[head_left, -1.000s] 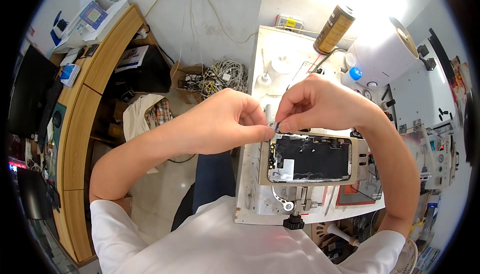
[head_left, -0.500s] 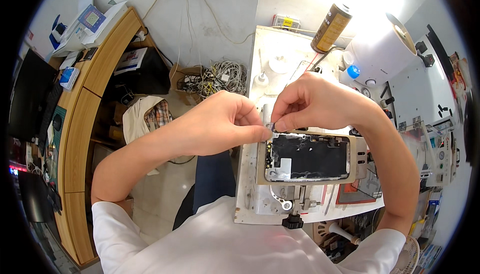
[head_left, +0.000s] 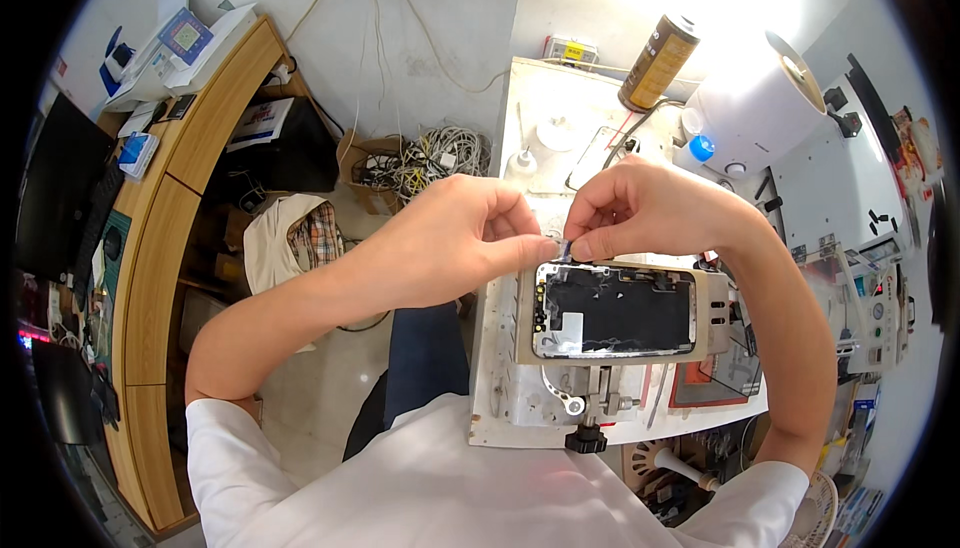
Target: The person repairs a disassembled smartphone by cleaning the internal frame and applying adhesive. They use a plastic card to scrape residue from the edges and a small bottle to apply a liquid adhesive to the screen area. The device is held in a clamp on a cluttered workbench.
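Observation:
A phone screen assembly (head_left: pixel 630 313), with a black back, a silvery rim and a pale patch, lies in a metal clamp holder (head_left: pixel 713 313) at the front of the workbench. Above its far left corner, my left hand (head_left: pixel 465 233) is closed in a pinch, thumb against the index finger; what lies in it is too small to make out. Close beside it my right hand (head_left: pixel 665 213) pinches a small, dark bluish strip (head_left: pixel 566 249) between thumb and fingers, just over the phone's far edge. The strip's lower end is hard to see.
A spray can (head_left: pixel 657 63), a white cylindrical appliance (head_left: pixel 755 108) and a blue-capped bottle (head_left: pixel 701 147) stand at the back of the bench. A black clamp knob (head_left: pixel 585 439) juts over its front edge. A box of tangled cables (head_left: pixel 435 163) sits on the floor.
Both hands have shifted slightly right along the phone's far edge, still pinched close together. The strip at the right fingertips has moved with them. The phone stays in the holder.

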Demonstrator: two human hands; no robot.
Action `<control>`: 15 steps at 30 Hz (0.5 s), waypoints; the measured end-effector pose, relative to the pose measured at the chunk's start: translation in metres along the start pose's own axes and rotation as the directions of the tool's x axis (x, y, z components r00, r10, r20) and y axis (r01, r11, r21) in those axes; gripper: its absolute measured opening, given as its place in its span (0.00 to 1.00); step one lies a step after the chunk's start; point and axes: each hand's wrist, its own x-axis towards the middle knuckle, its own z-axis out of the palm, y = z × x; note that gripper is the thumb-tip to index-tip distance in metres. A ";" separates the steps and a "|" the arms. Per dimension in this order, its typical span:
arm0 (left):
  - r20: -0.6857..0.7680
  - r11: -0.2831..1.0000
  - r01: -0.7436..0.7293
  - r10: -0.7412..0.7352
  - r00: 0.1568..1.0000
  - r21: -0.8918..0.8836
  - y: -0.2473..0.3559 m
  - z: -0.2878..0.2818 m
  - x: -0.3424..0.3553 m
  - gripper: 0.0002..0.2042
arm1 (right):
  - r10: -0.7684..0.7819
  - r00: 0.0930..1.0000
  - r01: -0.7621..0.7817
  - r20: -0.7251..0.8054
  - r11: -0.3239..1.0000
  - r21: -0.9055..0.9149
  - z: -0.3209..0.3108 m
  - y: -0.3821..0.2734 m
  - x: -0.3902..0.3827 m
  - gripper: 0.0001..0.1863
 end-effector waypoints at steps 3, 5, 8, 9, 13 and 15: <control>-0.060 0.998 -0.044 0.042 0.997 -0.043 -0.001 -0.001 0.001 0.11 | 0.018 1.000 -0.018 -0.002 0.999 -0.032 -0.002 0.001 -0.003 0.09; -0.109 0.998 -0.034 0.028 0.994 -0.054 -0.008 -0.002 -0.002 0.11 | 0.013 1.000 -0.013 0.004 0.995 -0.100 -0.004 -0.001 -0.002 0.09; -0.259 0.980 -0.200 0.198 0.945 0.018 -0.029 -0.006 -0.011 0.08 | -0.108 0.993 0.117 0.053 0.965 -0.235 -0.010 -0.011 0.006 0.09; -0.294 0.976 -0.215 0.212 0.932 0.022 -0.035 -0.005 -0.014 0.08 | -0.117 0.992 0.125 0.047 0.963 -0.238 -0.008 -0.006 0.002 0.09; -0.403 0.943 -0.330 0.284 0.870 -0.048 -0.060 0.022 0.014 0.14 | -0.005 0.979 -0.006 -0.204 0.998 -0.055 -0.019 0.046 -0.030 0.09; -0.557 0.917 -0.392 0.366 0.746 0.078 -0.082 0.031 -0.003 0.19 | -0.009 0.961 0.005 -0.277 1.000 -0.013 -0.019 0.059 -0.024 0.09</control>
